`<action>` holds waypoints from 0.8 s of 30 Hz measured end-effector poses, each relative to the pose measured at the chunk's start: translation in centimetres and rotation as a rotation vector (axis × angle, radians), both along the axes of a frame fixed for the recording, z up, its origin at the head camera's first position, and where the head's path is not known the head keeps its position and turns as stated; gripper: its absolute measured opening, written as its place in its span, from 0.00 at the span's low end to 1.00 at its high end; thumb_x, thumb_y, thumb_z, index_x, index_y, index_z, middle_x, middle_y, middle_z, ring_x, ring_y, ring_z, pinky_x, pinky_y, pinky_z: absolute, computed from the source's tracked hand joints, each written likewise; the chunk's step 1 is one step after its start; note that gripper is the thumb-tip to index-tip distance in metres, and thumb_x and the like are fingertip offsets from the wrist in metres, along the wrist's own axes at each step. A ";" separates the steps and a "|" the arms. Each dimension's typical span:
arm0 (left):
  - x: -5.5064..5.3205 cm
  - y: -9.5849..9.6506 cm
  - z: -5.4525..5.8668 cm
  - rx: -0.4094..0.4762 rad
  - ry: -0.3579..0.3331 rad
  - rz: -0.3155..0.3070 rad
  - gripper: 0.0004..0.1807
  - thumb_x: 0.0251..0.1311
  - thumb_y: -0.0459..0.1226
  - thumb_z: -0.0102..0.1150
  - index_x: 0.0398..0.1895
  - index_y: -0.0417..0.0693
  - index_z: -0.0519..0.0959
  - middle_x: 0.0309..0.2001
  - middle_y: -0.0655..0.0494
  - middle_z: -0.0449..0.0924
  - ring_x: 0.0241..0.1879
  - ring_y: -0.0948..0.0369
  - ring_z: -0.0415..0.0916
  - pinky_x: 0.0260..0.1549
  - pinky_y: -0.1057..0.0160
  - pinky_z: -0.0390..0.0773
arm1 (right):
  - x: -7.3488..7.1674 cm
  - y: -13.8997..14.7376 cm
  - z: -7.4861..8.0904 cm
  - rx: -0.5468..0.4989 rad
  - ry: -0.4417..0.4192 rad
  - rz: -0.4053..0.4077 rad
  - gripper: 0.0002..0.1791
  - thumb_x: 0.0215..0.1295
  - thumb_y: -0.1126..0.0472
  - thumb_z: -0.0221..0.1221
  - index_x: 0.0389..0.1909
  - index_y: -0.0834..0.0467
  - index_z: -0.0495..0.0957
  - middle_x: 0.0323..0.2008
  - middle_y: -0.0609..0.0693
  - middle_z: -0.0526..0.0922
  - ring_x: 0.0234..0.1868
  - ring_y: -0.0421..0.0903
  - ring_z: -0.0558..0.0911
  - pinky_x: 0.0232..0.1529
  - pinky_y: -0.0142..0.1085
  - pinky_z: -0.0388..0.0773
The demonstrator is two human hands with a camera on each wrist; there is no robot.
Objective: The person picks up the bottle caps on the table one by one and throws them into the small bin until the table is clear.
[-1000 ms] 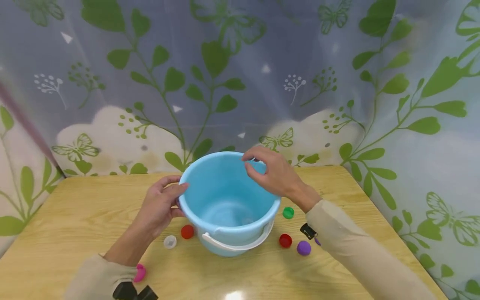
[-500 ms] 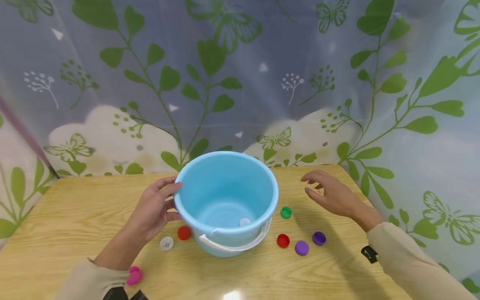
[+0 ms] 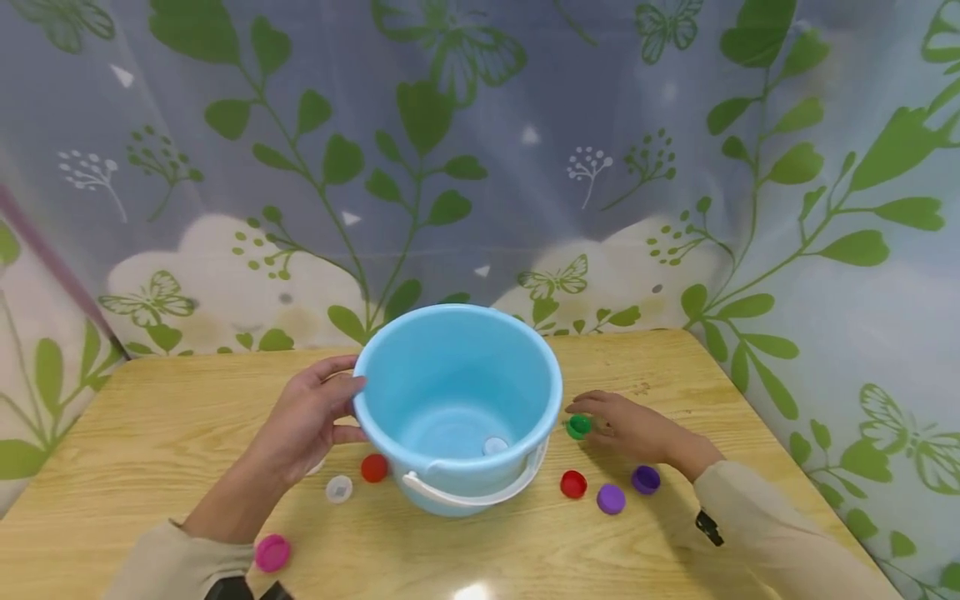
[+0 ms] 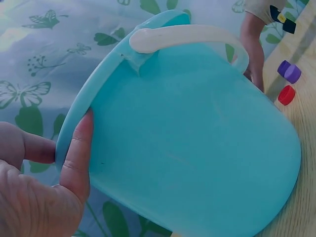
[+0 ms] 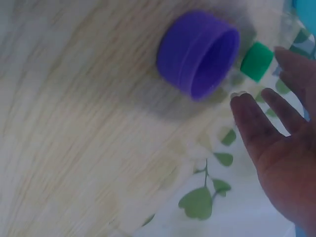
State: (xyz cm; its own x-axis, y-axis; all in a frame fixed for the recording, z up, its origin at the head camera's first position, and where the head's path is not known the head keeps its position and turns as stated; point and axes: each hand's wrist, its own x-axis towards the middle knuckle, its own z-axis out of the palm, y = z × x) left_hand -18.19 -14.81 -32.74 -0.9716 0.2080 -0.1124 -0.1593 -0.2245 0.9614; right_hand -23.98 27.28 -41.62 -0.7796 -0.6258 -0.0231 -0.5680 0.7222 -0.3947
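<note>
A light blue bucket (image 3: pixel 465 362) with a white handle (image 3: pixel 480 497) stands on the table, holding a pale round cap (image 3: pixel 495 446) at its bottom. My left hand (image 3: pixel 303 421) pinches the bucket's left rim; the left wrist view shows the rim between thumb and fingers of that hand (image 4: pixel 44 197). To the right of the bucket, my right hand (image 3: pixel 637 429) hovers low at a green bottle cap (image 3: pixel 579 427). In the right wrist view its fingers are spread near the green cap (image 5: pixel 256 61); whether they touch it I cannot tell.
Right of the bucket lie a red cap (image 3: pixel 573 484), a light purple cap (image 3: pixel 611 499) and a dark purple cap (image 3: pixel 646 479). On the left are an orange-red cap (image 3: pixel 374 467), a white cap (image 3: pixel 339 489) and a pink cap (image 3: pixel 272 553). A patterned curtain (image 3: pixel 480 208) backs the table.
My right hand has moved from above the bucket out to the right, then down to the green cap. The pale cap has come to lie in the bucket. My left hand keeps hold of the rim.
</note>
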 end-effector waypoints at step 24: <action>0.0 -0.4 -0.4 -0.010 0.039 -0.021 0.27 0.69 0.33 0.50 0.65 0.29 0.56 0.50 0.42 0.73 0.39 0.54 0.79 0.33 0.54 0.84 | 0.1 -0.1 0.8 -0.119 -0.023 -0.019 0.17 0.64 0.64 0.61 0.53 0.63 0.75 0.48 0.52 0.79 0.44 0.49 0.78 0.44 0.40 0.80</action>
State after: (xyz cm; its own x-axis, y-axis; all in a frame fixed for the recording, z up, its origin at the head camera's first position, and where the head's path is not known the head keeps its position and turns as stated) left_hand -18.17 -15.16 -33.17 -0.9708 0.2271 -0.0766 -0.1260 -0.2116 0.9692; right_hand -23.83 27.14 -40.82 -0.7918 -0.6099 0.0326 -0.5441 0.6801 -0.4914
